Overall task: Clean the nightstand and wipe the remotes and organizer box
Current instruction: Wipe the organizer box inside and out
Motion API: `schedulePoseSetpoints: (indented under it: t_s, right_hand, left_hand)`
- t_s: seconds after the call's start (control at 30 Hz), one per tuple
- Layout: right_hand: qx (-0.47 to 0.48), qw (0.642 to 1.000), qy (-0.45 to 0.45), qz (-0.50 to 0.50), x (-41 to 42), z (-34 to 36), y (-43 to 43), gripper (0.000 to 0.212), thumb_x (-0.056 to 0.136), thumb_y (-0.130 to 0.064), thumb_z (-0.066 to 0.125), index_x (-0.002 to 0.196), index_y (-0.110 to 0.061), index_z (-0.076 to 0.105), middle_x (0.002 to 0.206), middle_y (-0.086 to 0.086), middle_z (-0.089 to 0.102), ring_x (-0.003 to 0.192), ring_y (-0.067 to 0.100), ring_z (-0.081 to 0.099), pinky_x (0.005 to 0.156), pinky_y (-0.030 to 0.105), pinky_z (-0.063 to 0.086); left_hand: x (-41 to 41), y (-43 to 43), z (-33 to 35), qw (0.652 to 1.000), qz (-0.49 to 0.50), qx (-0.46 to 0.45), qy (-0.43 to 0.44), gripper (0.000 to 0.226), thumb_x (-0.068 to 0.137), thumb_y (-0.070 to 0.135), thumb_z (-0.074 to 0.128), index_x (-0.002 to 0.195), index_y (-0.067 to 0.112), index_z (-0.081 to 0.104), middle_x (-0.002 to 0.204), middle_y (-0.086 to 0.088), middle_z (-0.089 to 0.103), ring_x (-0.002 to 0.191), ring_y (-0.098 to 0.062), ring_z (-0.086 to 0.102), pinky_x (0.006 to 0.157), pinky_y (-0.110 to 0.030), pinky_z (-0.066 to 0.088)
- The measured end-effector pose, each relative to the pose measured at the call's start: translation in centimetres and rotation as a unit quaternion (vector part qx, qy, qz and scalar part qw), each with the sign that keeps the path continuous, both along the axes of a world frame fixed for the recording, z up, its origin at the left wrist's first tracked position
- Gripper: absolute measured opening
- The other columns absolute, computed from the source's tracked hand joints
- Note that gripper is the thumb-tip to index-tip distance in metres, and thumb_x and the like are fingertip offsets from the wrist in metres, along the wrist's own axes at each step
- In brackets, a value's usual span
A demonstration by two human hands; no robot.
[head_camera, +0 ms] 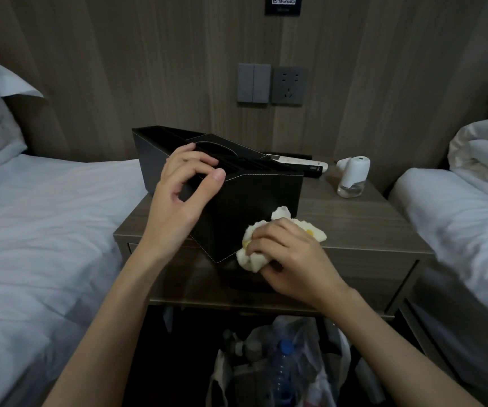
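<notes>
To the left of the black, white-stitched, leather-look organizer box [254, 198] lies a white bed [46, 218], close to the side of the bench. The left hand [178, 189] grips the top rim of the box, with the fingers curled over it and the thumb on the stitched edge. The box looks tilted, and its near corner is past the front edge of the grey-brown wooden bench [369, 230]. Just right of that corner, the right hand [292, 257] holds a crumpled white and yellow cloth [248, 259] against the lower front wall of the box.

I judge that the wiping of the box is in progress. The bench top and the long white remote [295, 165], which lies behind the box on its right, seem not yet wiped. Further right of the box stands a small white bottle-shaped device [352, 177], near the back of the bench, then a second white bed [457, 218]. The free room is the bare bench surface right of the box.
</notes>
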State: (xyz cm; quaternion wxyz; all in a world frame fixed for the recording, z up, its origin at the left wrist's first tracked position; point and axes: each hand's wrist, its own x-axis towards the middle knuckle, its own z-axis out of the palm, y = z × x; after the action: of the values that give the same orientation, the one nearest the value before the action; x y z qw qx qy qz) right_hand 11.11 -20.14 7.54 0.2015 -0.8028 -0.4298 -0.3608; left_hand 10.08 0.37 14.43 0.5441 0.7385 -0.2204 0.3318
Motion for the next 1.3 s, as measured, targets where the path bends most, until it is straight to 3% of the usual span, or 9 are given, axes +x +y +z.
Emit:
schedulePoseSetpoints:
  t_s: [0.07, 0.17, 0.3, 0.53, 0.7, 0.9, 1.03, 1.2, 1.3]
  right_hand:
    - [0.042, 0.998, -0.045, -0.021, -0.1, 1.1, -0.3, 0.018, 0.075, -0.002, 0.069, 0.091, -0.01, 0.071, 0.098, 0.006, 0.066, 0.089, 0.026, 0.06, 0.077, 0.04, 0.049]
    - [0.182, 0.977, -0.093, -0.06, 0.5, 3.6, -0.9, 0.031, 0.072, 0.009, 0.062, 0.099, -0.004, 0.07, 0.104, 0.013, 0.065, 0.099, 0.025, 0.057, 0.092, 0.032, 0.044]
    - [0.238, 0.966, -0.043, -0.096, 2.0, 4.6, -0.6, 0.041, 0.065, 0.021, 0.058, 0.097, -0.003, 0.069, 0.108, 0.01, 0.065, 0.105, 0.027, 0.057, 0.1, 0.023, 0.036]
    - [0.128, 0.987, 0.05, -0.085, 1.6, 1.9, -1.6, 0.026, 0.07, 0.01, 0.065, 0.088, -0.009, 0.066, 0.104, -0.001, 0.061, 0.101, 0.024, 0.051, 0.093, 0.022, 0.038]
    - [0.028, 0.986, 0.138, -0.094, 1.2, 1.4, -2.4, 0.032, 0.071, 0.007, 0.058, 0.092, -0.016, 0.062, 0.105, -0.006, 0.058, 0.098, 0.023, 0.05, 0.088, 0.019, 0.033]
    - [0.035, 0.977, 0.09, -0.19, 1.8, 3.5, -5.3, 0.035, 0.066, 0.01, 0.053, 0.091, -0.011, 0.065, 0.101, 0.004, 0.057, 0.095, 0.028, 0.047, 0.082, 0.043, 0.045]
    - [0.035, 0.951, 0.117, -0.283, 2.6, 3.4, -6.9, 0.047, 0.075, 0.003, 0.049, 0.118, -0.013, 0.06, 0.128, 0.006, 0.055, 0.122, 0.028, 0.041, 0.104, 0.054, 0.038]
    - [0.126, 0.973, 0.149, -0.126, 1.7, 5.4, -4.1, 0.055, 0.092, -0.003, 0.047, 0.145, -0.017, 0.04, 0.148, -0.008, 0.04, 0.139, 0.006, 0.03, 0.116, 0.017, 0.018]
    - [0.126, 0.971, 0.193, -0.056, 2.8, 6.0, -2.3, 0.044, 0.098, -0.017, 0.051, 0.141, -0.022, 0.047, 0.144, -0.014, 0.045, 0.137, 0.003, 0.035, 0.115, 0.019, 0.024]
  left_hand:
    - [0.0, 0.0, 0.0, 1.0, 0.0, -0.005, 0.0, 0.006, 0.085, 0.042, 0.058, 0.083, 0.041, 0.064, 0.107, 0.009, 0.063, 0.132, -0.009, 0.042, 0.113, -0.028, 0.028]
    - [0.0, 0.0, -0.1, 1.0, 0.0, -0.006, -0.001, 0.006, 0.085, 0.041, 0.058, 0.083, 0.039, 0.064, 0.106, 0.01, 0.063, 0.132, -0.009, 0.042, 0.114, -0.031, 0.028]
    - [-0.1, 0.0, -0.1, 1.0, -0.001, -0.005, 0.004, 0.011, 0.085, 0.041, 0.058, 0.084, 0.032, 0.063, 0.108, 0.01, 0.062, 0.133, -0.008, 0.041, 0.115, -0.034, 0.027]
    - [-0.1, -0.2, -0.1, 1.0, 0.0, -0.009, 0.015, 0.012, 0.084, 0.042, 0.057, 0.084, 0.031, 0.062, 0.109, 0.008, 0.062, 0.133, -0.007, 0.041, 0.113, -0.026, 0.027]
    - [-0.2, -0.1, 0.0, 1.0, 0.0, -0.008, 0.025, 0.012, 0.084, 0.043, 0.057, 0.083, 0.032, 0.063, 0.109, 0.01, 0.062, 0.133, -0.006, 0.04, 0.112, -0.027, 0.028]
    - [-0.6, -0.5, 0.0, 1.0, 0.018, -0.01, 0.018, 0.013, 0.085, 0.043, 0.057, 0.084, 0.032, 0.062, 0.115, 0.012, 0.062, 0.136, -0.004, 0.037, 0.116, -0.032, 0.026]
    - [-0.9, -0.9, -0.2, 0.999, 0.037, -0.011, 0.01, 0.011, 0.086, 0.044, 0.055, 0.087, 0.034, 0.061, 0.121, 0.008, 0.061, 0.138, -0.003, 0.035, 0.116, -0.028, 0.026]
    - [-1.4, -1.0, -0.5, 0.996, 0.077, 0.036, -0.021, 0.015, 0.082, 0.044, 0.063, 0.096, 0.039, 0.059, 0.124, 0.015, 0.057, 0.141, -0.007, 0.032, 0.116, -0.027, 0.025]
    - [-1.6, -1.0, -0.7, 0.994, 0.091, 0.05, -0.04, 0.021, 0.081, 0.041, 0.067, 0.1, 0.042, 0.057, 0.125, 0.016, 0.055, 0.14, -0.007, 0.032, 0.116, -0.028, 0.027]
